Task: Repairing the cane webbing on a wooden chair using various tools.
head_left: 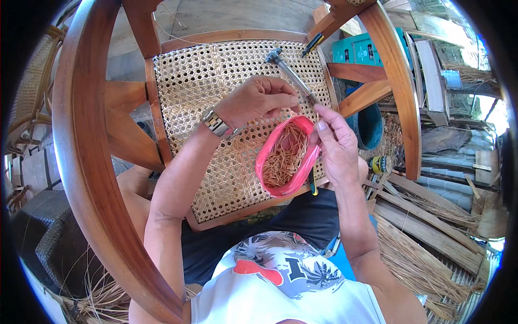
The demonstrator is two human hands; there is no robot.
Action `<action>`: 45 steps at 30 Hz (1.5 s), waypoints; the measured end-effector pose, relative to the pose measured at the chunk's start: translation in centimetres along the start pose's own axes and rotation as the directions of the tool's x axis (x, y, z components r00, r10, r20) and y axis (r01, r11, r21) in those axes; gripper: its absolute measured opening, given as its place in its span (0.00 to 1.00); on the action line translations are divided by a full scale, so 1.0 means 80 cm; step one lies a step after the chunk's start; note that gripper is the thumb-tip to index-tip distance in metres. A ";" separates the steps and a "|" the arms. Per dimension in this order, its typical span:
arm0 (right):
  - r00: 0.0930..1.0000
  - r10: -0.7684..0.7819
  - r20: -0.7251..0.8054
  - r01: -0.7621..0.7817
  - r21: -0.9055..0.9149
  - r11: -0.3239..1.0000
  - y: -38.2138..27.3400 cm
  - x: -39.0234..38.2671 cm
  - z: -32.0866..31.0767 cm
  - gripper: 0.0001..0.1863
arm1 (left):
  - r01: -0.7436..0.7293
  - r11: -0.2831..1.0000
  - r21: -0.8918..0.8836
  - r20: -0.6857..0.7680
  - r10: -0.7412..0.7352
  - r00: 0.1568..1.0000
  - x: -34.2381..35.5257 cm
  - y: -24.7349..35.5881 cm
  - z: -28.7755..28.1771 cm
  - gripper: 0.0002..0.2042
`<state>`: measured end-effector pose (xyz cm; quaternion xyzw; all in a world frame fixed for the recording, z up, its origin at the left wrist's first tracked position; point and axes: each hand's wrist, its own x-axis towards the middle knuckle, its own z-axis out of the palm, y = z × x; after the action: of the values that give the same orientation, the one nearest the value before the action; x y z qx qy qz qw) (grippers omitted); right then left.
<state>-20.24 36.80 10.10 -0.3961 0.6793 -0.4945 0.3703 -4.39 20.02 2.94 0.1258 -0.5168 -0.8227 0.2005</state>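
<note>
A woven cane panel (216, 178) in a brown wooden chair frame lies before me. On it rests a pink plastic bag (263, 162), its mouth open, filled with short thin wooden pegs (280, 167). My left hand (260, 100), with a metal watch (216, 123) at the wrist, hovers just above and left of the bag. Its thumb and fingers are pinched together, and whatever they hold is too small to make out. At the bag's right edge, my right hand (337, 141) pinches a thin wooden peg between thumb and fingers. A hammer (288, 73) lies on the cane beyond both hands.
A yellow-and-black-handled tool (313, 45) lies at the panel's far right corner; another handle (313, 183) pokes out beside the bag. The curved chair rail (81, 140) arches past my left arm. A dark bucket (369, 127), a teal crate (361, 49) and wooden planks (426, 237) stand right.
</note>
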 end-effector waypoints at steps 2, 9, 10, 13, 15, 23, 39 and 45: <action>0.981 0.193 0.034 -0.194 0.317 0.928 0.002 -0.001 -0.006 0.14 | -0.044 0.997 -0.061 0.034 0.046 0.998 0.001 -0.001 -0.006 0.07; 0.982 0.177 0.067 -0.187 0.474 0.860 0.007 0.003 -0.019 0.12 | -0.202 0.916 0.347 0.082 0.185 0.979 0.001 -0.015 0.008 0.06; 0.983 0.155 0.099 -0.184 0.479 0.859 0.006 0.006 -0.023 0.12 | -0.238 0.912 0.335 0.107 0.214 0.971 0.000 -0.018 0.014 0.06; 0.977 0.166 0.135 -0.210 0.460 0.863 0.002 0.016 -0.036 0.12 | -0.244 0.754 0.610 0.266 0.095 0.959 -0.003 -0.027 0.029 0.09; 0.968 0.202 0.148 -0.247 0.440 0.864 0.000 0.022 -0.042 0.12 | -0.352 0.626 0.696 0.295 0.198 0.935 -0.001 -0.027 0.032 0.08; 0.963 0.179 0.202 -0.259 0.506 0.823 -0.016 0.045 -0.018 0.21 | -0.403 0.736 0.543 0.088 0.427 0.900 -0.005 0.008 0.020 0.27; 0.925 0.168 0.341 -0.319 0.457 0.831 -0.031 0.090 0.041 0.24 | -0.485 0.637 0.599 0.064 0.565 0.822 -0.014 0.024 -0.019 0.19; 0.909 0.197 0.368 -0.237 0.066 0.969 -0.029 0.148 0.063 0.24 | -0.339 0.647 0.684 -0.059 0.511 0.858 -0.024 0.026 -0.055 0.15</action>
<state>-20.23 23.72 9.86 -0.3807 0.6123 -0.4059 0.5617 -0.43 16.60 2.94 0.1626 -0.7554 -0.4969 0.3949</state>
